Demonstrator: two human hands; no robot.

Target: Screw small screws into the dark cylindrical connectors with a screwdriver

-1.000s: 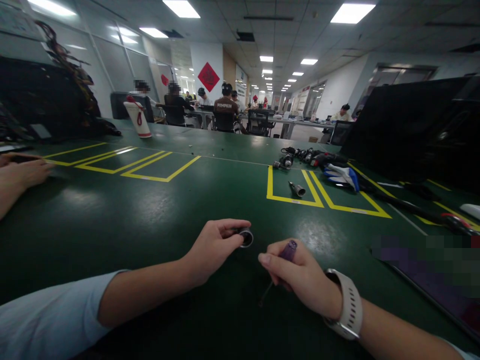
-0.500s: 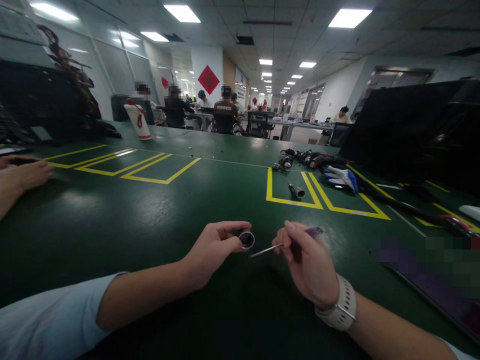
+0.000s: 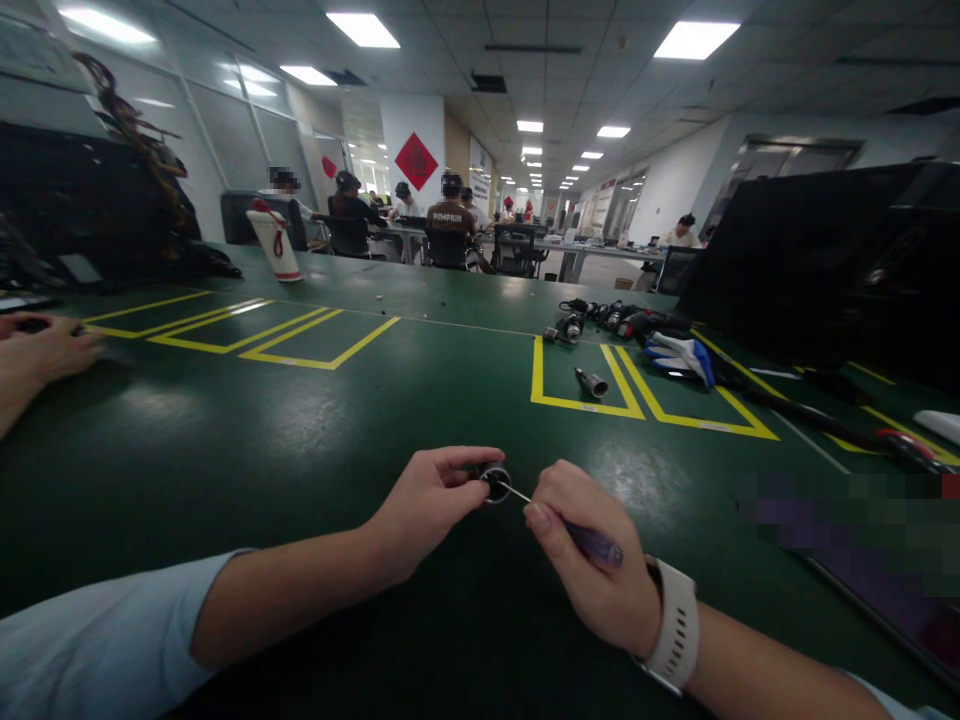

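Observation:
Between the thumb and fingers of my left hand (image 3: 427, 510) is a small round metal housing (image 3: 495, 470), its open end turned toward the right. My right hand (image 3: 589, 535) is closed round the purple handle of a screwdriver (image 3: 596, 545). The thin shaft points left and its tip reaches into the housing's opening; what it touches inside is too dark to tell. Farther off, a cone-shaped metal part (image 3: 594, 383) lies on its side within a yellow taped box.
Metal connectors (image 3: 571, 328) and a white-and-blue glove (image 3: 681, 357) lie at the back right. A white cup (image 3: 275, 243) stands at the far left. Another person's hand (image 3: 52, 345) rests at the left edge. A dark flat device (image 3: 870, 580) is at right, on the green table (image 3: 315, 430).
My right hand has turned and shifted down, bringing the screwdriver tip from beside the housing into its opening. My left hand has hardly moved.

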